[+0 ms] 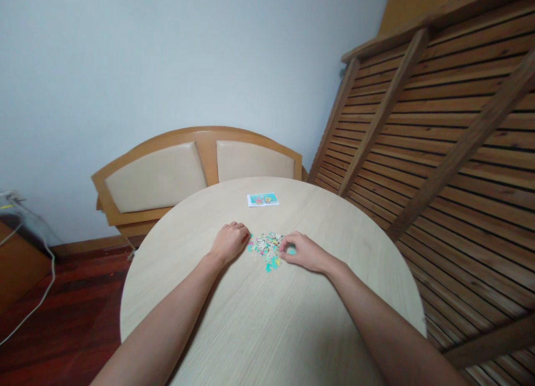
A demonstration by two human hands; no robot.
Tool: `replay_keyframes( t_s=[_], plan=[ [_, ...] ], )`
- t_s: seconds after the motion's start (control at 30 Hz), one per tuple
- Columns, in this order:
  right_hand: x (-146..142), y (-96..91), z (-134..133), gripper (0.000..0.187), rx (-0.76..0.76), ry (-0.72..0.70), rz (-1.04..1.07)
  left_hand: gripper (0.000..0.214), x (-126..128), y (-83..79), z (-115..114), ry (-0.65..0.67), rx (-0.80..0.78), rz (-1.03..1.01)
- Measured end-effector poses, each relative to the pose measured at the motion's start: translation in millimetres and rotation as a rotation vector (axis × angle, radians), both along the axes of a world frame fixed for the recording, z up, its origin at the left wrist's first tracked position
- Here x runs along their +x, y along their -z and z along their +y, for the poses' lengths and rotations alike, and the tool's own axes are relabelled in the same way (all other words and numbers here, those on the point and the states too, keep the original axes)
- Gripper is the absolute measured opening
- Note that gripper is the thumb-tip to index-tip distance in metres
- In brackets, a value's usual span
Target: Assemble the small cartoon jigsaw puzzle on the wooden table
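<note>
A loose heap of small jigsaw puzzle pieces [267,244] lies at the middle of the table, some teal or yellow side up, others pale. At its left edge rests my left hand [230,241], fingers curled down and pressed together beside a few teal and pink pieces; its fingertips are mostly hidden. My right hand [303,251] is at the heap's right edge, thumb and forefinger closed in a pinch over the pieces. Whatever is between those fingertips is too small to make out. Below the heap lie a few teal pieces [271,264].
A small picture card [263,200] with a teal cartoon scene lies beyond the heap on the round pale wooden table [251,330]. Behind stands a padded wooden headboard [209,146] against the wall. A slatted wooden frame [418,124] leans at the right. A white cable [52,269] hangs at left.
</note>
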State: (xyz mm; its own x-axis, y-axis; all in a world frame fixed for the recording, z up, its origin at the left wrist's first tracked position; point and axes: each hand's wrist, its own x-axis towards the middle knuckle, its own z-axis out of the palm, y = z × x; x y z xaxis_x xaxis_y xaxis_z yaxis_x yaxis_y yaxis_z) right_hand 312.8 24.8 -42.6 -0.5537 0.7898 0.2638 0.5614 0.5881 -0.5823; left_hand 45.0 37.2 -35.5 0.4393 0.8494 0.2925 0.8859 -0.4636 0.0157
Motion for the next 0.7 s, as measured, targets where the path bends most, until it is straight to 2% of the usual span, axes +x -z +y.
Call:
replay_keyframes(
  t_s=[0.17,0.3,0.5,0.7],
  plan=[
    [2,-3.6,-1,0.009,-0.065,-0.044,0.07,0.021,6,-1.5,-6,0.156,-0.061,-0.199],
    [6,-8.3,-1,0.011,-0.058,-0.025,0.076,0.018,13,-1.4,-11,0.321,-0.119,-0.21],
    [12,-4.1,6,0.012,0.065,0.064,0.04,0.018,15,2.8,-9,0.365,-0.142,-0.207],
    [11,-7.9,2,0.015,0.07,-0.061,-0.007,0.02,15,0.2,-9,0.357,-0.135,-0.2]
  ],
)
